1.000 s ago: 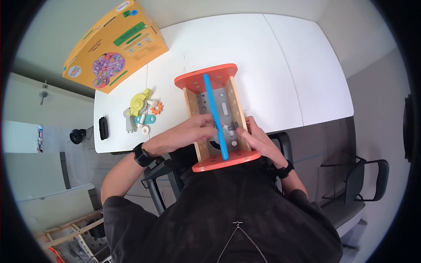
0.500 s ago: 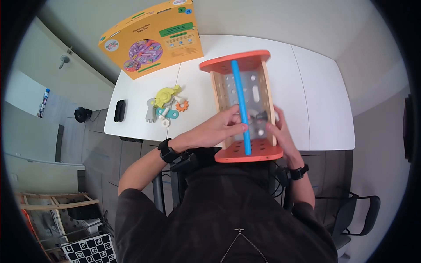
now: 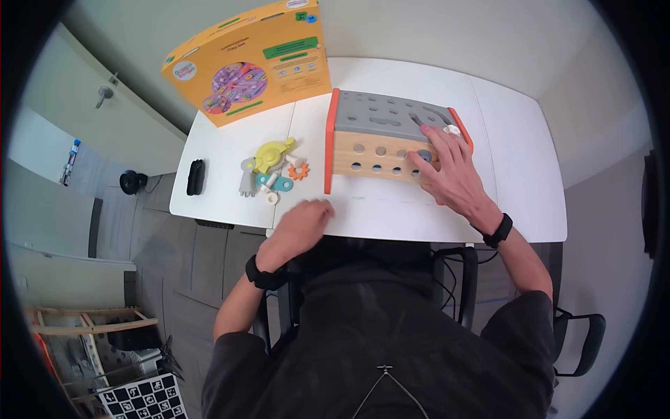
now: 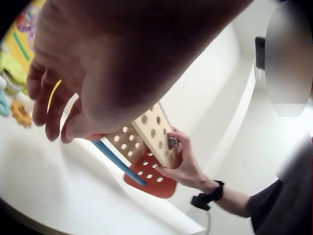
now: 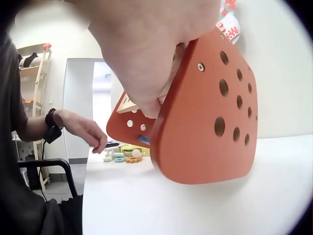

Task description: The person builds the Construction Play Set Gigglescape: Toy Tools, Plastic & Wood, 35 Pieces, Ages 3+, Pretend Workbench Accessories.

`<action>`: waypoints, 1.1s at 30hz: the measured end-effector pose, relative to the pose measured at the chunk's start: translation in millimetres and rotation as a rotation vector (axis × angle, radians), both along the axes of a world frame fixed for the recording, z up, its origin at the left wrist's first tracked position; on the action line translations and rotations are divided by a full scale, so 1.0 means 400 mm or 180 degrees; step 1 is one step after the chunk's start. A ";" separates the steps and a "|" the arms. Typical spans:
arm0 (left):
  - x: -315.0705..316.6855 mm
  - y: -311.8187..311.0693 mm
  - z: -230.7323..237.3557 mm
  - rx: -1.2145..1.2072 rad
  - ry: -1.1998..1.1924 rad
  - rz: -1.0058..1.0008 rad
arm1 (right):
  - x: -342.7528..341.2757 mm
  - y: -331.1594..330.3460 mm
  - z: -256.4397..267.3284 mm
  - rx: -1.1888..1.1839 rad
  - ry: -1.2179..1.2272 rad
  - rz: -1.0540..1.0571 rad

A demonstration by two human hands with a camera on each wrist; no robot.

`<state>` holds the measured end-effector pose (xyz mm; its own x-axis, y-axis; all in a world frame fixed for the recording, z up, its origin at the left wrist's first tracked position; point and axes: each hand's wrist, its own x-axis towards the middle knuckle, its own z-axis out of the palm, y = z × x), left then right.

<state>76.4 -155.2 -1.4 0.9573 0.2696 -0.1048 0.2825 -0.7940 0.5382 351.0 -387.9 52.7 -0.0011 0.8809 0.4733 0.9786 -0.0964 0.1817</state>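
Observation:
The toy box, with a grey perforated top point(image 3: 384, 115), a wooden side point(image 3: 363, 148) and red end panels point(image 3: 330, 143), is at the table's middle, tilted in the wrist views. My right hand point(image 3: 453, 174) grips its right part, fingers over the grey top near a white knob point(image 3: 452, 130), thumb by a grey round piece point(image 3: 424, 156) on the wooden side. A blue bar point(image 4: 117, 161) shows under the box in the left wrist view. My left hand point(image 3: 301, 227) is off the box by the table's front edge, fingers loosely curled and holding nothing.
Left of the box lie a yellow piece point(image 3: 271, 155), an orange gear point(image 3: 298, 169), a teal piece point(image 3: 283, 184) and a grey comb-like piece point(image 3: 248, 180). A black case point(image 3: 196, 177) lies farther left. An orange-yellow carton point(image 3: 251, 70) stands behind.
The box has turned from upright with its inside showing to lying sideways with its grey top up. My left hand has let go and moved left; my right hand has moved up with the box.

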 end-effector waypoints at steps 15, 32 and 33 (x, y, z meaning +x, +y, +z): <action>0.085 0.148 -0.110 0.2264 -0.0734 0.0891 | 0.003 0.025 -0.145 -0.0093 -0.0478 -0.0080; 0.128 0.174 -0.153 0.1483 -0.0582 0.0619 | -0.070 0.040 -0.142 0.0011 0.0441 -0.0384; 0.127 0.171 -0.154 0.1461 -0.0649 0.0614 | -0.096 0.034 -0.126 0.0109 0.0693 -0.0414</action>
<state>127.2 -86.8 -63.0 0.8745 0.4169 0.2480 0.3725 -0.9046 0.2072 312.8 -374.4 2.3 0.2163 0.8504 0.4796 0.9733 -0.2265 -0.0374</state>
